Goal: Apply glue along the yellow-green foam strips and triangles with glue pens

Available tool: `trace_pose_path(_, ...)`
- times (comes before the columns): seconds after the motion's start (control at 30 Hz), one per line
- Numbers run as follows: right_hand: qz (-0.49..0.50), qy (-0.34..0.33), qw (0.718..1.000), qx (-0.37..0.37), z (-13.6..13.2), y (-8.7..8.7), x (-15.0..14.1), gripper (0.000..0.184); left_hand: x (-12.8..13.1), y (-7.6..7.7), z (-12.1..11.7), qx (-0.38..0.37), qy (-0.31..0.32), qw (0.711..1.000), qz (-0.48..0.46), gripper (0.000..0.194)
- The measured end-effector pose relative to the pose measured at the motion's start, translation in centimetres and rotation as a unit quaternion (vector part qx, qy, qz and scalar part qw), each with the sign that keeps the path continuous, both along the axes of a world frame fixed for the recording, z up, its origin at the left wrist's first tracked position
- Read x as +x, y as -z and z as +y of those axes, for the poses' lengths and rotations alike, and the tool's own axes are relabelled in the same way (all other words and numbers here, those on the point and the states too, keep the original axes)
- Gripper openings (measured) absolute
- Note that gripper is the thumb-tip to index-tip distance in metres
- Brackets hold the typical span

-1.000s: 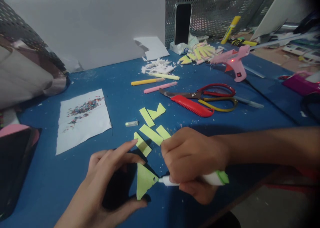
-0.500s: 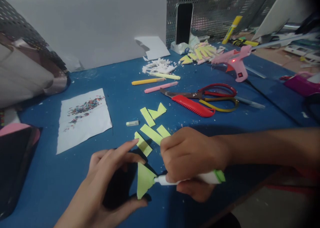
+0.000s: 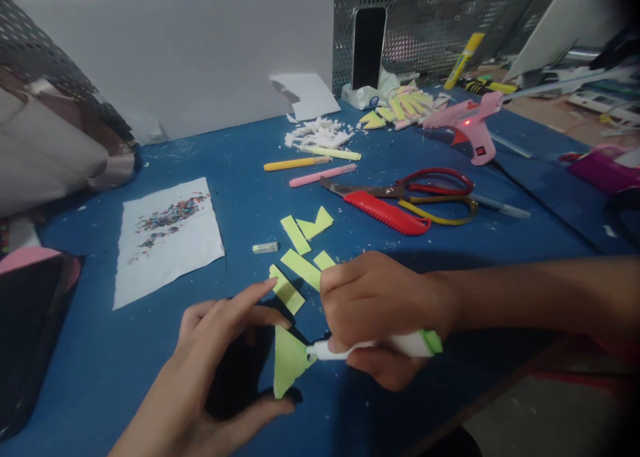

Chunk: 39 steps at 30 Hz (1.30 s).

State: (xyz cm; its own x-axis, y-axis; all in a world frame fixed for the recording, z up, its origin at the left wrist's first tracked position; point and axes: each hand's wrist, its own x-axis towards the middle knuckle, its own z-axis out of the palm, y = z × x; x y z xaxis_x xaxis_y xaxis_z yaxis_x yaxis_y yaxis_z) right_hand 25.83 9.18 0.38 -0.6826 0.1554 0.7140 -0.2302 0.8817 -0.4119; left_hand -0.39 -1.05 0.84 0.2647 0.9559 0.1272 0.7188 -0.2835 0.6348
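Observation:
My right hand (image 3: 377,310) is closed around a white marker with a green end (image 3: 395,345), and its tip touches a light-green paper triangle (image 3: 289,362) on the blue table (image 3: 250,197). My left hand (image 3: 210,370) lies beside the triangle with thumb and middle finger holding its left edge, the forefinger stretched out toward several loose green strips (image 3: 300,257). A small clear cap (image 3: 264,247) lies just left of the strips.
A white sheet with glitter bits (image 3: 167,243) lies to the left. Behind are a red utility knife (image 3: 385,211), scissors (image 3: 435,193), pink and yellow sticks (image 3: 320,167), a pink glue gun (image 3: 470,127), paper scraps (image 3: 400,103) and a standing phone (image 3: 367,47).
My right hand and the marker have shifted a little left and up, the tip sliding further onto the green triangle. My left hand stays still.

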Motion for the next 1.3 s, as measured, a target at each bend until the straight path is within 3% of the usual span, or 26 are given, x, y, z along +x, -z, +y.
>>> trace_pose_path(0.27,-0.059,-0.002,0.996,-0.066,0.16,0.45,0.23,0.036,0.16,0.08,-0.07,0.01,-0.002,1.0,0.012,0.076)
trace_pose_path(0.47,-0.022,0.024,0.995,-0.089,0.07,0.15,0.22,0.029,0.34,-0.12,-0.04,0.017,-0.009,1.0,0.012,0.073)
trace_pose_path(0.77,-0.017,0.018,0.995,-0.098,0.1,0.17,0.26,0.037,0.28,0.09,-0.12,0.007,-0.01,1.0,0.002,0.074)
trace_pose_path(1.07,-0.039,-0.006,0.993,-0.11,0.26,0.2,0.16,0.023,0.1,0.04,-0.06,-0.004,-0.007,1.0,-0.004,0.078)
trace_pose_path(1.3,-0.053,-0.009,0.994,-0.094,0.25,0.16,0.24,0.032,-0.19,0.09,0.01,0.002,0.009,1.0,0.003,0.078)
